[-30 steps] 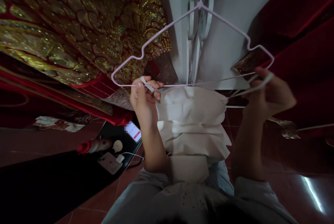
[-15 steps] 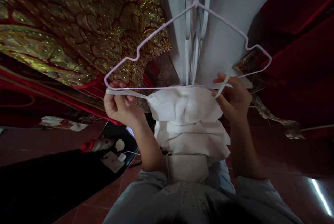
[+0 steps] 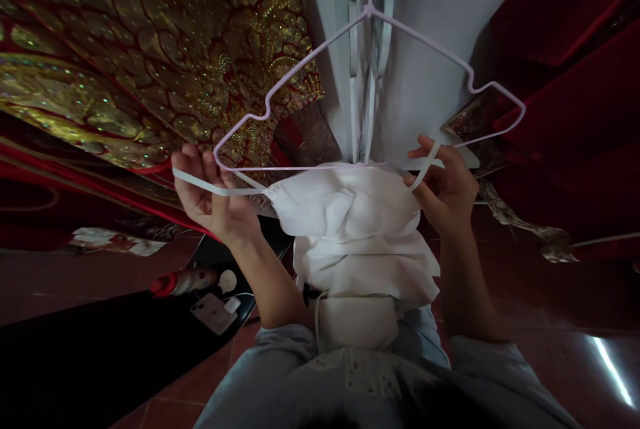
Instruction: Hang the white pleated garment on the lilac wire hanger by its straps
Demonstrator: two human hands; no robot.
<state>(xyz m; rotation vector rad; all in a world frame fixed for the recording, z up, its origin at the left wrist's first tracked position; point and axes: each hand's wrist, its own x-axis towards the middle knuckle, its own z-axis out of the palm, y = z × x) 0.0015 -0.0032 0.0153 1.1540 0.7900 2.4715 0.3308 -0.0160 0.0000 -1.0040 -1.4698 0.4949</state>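
Observation:
A white garment (image 3: 345, 202) with thin straps hangs in loose folds below the bottom bar of a pale purple clothes hanger (image 3: 419, 34). At the hanger's lower left corner, my left hand (image 3: 215, 196) has its fingers through the loop of one white strap (image 3: 200, 184), which it holds stretched out to the left. The other strap (image 3: 426, 166) loops round the curled thumb and fingers of my right hand (image 3: 447, 182), near the right end of the bar. Folds hide part of the right strap's path.
Gold sequinned red costumes (image 3: 200, 49) hang at left, dark red fabric (image 3: 565, 116) at right. A grey panel with a metal rail (image 3: 367, 116) stands behind the hanger. On a black table (image 3: 125, 342) lie a red-capped bottle (image 3: 187, 280) and a phone (image 3: 214, 312).
My left hand has moved left, away from the hanger's corner, and its fingers have spread, drawing the left strap into a wider loop. My right hand has barely moved.

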